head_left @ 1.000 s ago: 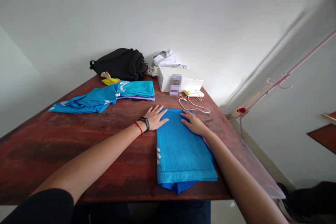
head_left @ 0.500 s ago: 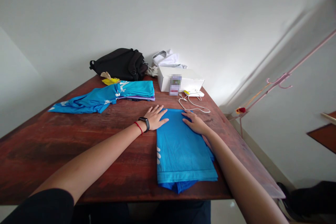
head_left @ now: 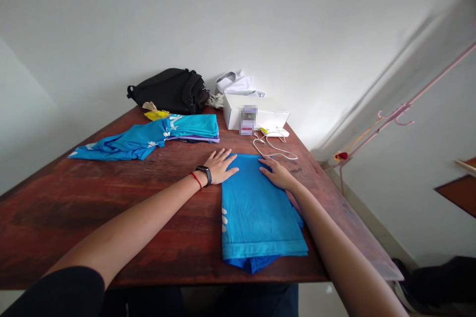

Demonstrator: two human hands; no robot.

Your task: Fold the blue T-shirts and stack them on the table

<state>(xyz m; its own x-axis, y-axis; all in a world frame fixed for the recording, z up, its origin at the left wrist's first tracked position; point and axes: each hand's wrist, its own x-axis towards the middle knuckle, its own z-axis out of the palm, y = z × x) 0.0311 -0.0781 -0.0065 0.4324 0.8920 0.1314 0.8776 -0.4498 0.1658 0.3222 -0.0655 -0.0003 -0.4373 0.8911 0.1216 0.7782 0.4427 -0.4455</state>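
A blue garment [head_left: 260, 213], folded into a long rectangle, lies flat on the wooden table with its hemmed end towards me. White print shows along its left edge, and a darker blue layer sticks out below the hem. My left hand [head_left: 220, 166] lies spread at the garment's far left corner, fingers apart, wearing a black wrist band and a red string. On the far right corner rests my right hand [head_left: 277, 172], also flat with fingers stretched out. Neither hand grips anything.
The dark red wooden table [head_left: 148, 218] bears a pile of folded blue clothing [head_left: 193, 126] at the left. Behind stand a black backpack [head_left: 167, 90], a white box [head_left: 232, 113], a white cable [head_left: 277, 151] and a white bag [head_left: 238, 82]. A pink rack [head_left: 394, 114] is at the right.
Almost nothing differs. My right hand has shifted very slightly to the right on the garment; my left hand stays in place.
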